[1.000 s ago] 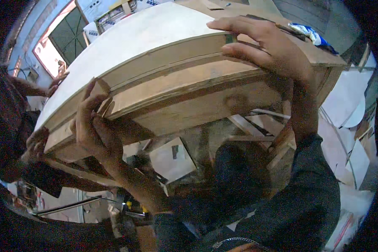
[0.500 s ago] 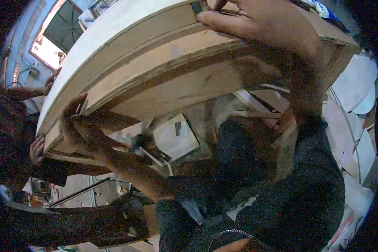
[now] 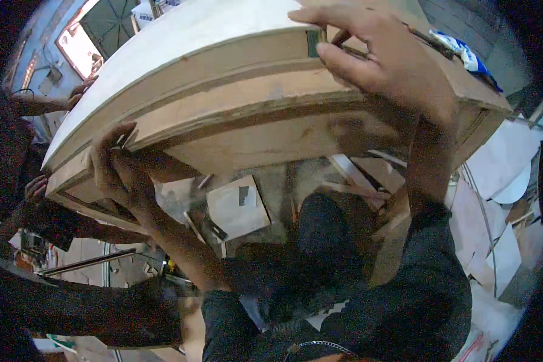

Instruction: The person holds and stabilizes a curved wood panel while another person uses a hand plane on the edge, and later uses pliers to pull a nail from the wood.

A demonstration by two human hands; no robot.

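At far left, another person's hand (image 3: 81, 90) touches the wooden cabinet (image 3: 235, 102) filling the upper frame. The left hand (image 3: 117, 172) grips its lower edge, fingers curled underneath. At upper right, the right hand (image 3: 383, 57) clamps the top edge, fingers spread. Since earlier, the cabinet sits slightly higher. Offcuts (image 3: 238, 205) litter the floor below.

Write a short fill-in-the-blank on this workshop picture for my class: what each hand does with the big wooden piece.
1. The right hand grips the ____ edge of the large curved plywood frame.
2. The left hand presses the frame's lower ____ corner.
3. Below the frame, pale offcut boards lie on the ____.
4. Both forearms wear ____ sleeves.

Missing words: top; left; floor; dark
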